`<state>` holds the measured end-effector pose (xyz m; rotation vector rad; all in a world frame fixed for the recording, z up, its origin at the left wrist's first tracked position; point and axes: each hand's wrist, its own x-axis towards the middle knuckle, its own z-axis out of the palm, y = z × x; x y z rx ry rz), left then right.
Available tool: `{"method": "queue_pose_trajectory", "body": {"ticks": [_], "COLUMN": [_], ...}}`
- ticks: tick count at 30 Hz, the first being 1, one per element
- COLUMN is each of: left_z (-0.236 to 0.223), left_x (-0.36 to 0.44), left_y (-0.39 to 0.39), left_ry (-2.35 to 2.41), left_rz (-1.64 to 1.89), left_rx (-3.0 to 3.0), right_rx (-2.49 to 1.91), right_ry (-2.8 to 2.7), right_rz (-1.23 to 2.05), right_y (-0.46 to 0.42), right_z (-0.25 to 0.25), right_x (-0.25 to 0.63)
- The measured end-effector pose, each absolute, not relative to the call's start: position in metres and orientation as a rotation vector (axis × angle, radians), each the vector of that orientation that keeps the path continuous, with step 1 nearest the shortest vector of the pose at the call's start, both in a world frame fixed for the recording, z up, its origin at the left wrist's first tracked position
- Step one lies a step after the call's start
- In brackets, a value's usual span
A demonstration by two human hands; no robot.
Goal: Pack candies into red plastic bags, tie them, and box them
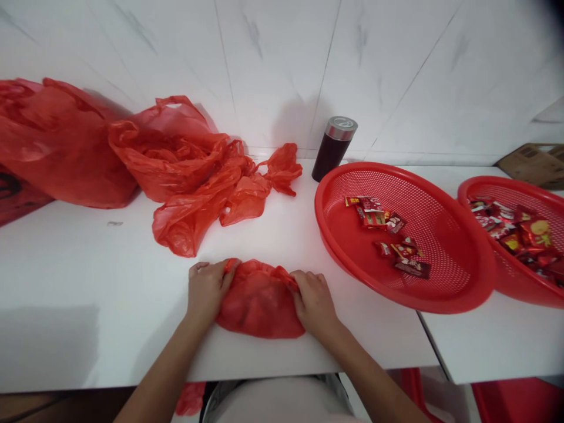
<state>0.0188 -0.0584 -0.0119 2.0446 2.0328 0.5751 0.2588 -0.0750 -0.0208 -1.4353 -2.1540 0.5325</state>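
Note:
A red plastic bag (264, 305) lies on the white table in front of me, with its top gathered and its body rounded. My left hand (208, 288) is closed on the bag's upper left corner. On the opposite side, my right hand (316, 298) pinches the upper right corner between thumb and fingers. Dark shapes show faintly through the thin plastic; I cannot make out what they are. Beyond my hands, crumpled red plastic bags (198, 200) lie in a loose heap.
To the right stands a red perforated basket (458, 258) with several wrapped snacks (396, 247). A second red basket (506, 276), fuller, sits beside it. Against the tiled wall are a dark flask (328, 155) and, at left, a large red bag (83, 153). A cardboard piece (535, 164) lies far right.

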Motion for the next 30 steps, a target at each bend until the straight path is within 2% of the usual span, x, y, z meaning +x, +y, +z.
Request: {"method": "queue_pose_trajectory", "body": {"ticks": [10,19,30], "left_z": [-0.018,-0.014,-0.014], "left_x": [0.017,0.017,-0.009], "left_y": [-0.059,-0.060,-0.067], "left_ry": [2.108,2.203,2.423], "left_rz": [0.486,0.469,0.630], "left_rx": [2.138,2.090,1.786], "right_rx": [-1.477,-1.467,-1.312], "right_ry": [-2.155,-2.046,-2.061], "right_rz": [0.404,0.448,0.517], "right_y": [-0.073,-0.084,-0.095], "right_z": [-0.030,-0.027,-0.030], "right_x": [0.259,0.266,0.280]}}
